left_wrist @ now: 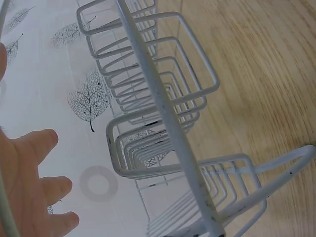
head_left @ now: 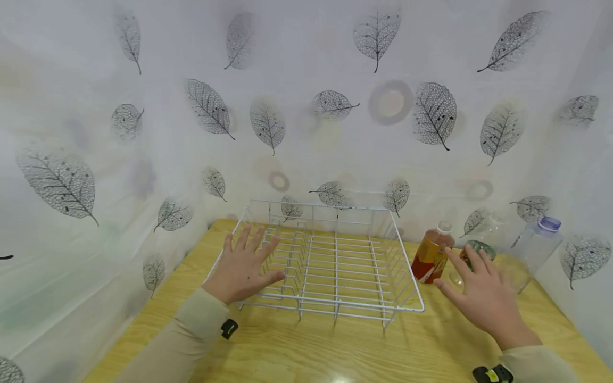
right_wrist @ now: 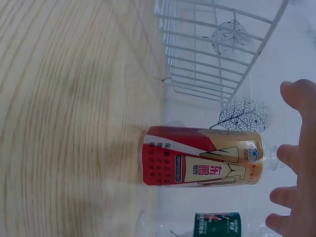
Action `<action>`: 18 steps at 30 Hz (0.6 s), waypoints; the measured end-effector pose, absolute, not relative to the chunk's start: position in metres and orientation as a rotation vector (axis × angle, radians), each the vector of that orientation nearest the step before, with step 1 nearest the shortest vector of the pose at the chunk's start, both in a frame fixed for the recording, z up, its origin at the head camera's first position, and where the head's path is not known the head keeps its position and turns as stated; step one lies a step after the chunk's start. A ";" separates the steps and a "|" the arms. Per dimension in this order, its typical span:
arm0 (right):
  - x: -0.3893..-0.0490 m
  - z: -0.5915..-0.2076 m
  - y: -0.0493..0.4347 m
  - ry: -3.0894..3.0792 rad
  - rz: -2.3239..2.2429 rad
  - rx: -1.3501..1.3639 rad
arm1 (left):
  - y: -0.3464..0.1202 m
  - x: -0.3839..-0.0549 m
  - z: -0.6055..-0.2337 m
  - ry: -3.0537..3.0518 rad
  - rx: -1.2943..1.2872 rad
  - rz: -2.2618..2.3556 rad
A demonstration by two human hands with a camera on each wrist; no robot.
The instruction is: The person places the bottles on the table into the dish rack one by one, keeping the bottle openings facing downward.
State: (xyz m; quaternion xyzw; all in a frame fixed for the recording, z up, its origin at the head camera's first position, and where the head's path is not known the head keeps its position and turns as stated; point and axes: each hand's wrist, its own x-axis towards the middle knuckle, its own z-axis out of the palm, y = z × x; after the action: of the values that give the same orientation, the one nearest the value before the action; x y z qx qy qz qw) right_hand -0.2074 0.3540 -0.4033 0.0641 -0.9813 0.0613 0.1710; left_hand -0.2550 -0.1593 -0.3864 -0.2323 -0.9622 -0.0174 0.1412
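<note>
A white wire dish rack [head_left: 335, 302] stands on the wooden table. My left hand [head_left: 246, 271] hovers over its left side, fingers spread and holding nothing; the left wrist view shows those fingers [left_wrist: 54, 190] apart from the wires [left_wrist: 168, 106]. To the right of the rack stands a plastic bottle with a red and gold label [head_left: 426, 260], upright. My right hand [head_left: 486, 295] is in front of the bottles with its fingers spread. In the right wrist view its fingertips [right_wrist: 286, 155] are near the neck of the red and gold bottle [right_wrist: 202, 157], with no grip visible.
Behind the right hand is a clear bottle with a green label [head_left: 481, 247], partly hidden. A clear bottle with a purple neck [head_left: 538, 242] stands at the far right. A leaf-patterned white curtain [head_left: 306, 149] encloses the back and sides of the table [head_left: 287, 351].
</note>
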 end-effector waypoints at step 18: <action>-0.236 -0.418 0.357 -2.745 1.281 -0.012 | -0.157 -0.254 -0.386 -2.796 -0.666 -0.057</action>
State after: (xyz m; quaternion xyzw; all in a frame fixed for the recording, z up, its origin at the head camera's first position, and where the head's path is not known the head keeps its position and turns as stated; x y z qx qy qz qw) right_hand -0.2359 0.3566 -0.4183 -0.0038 -0.9047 0.4223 0.0563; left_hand -0.2535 -0.1572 -0.3856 -0.2296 -0.9639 -0.0196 0.1332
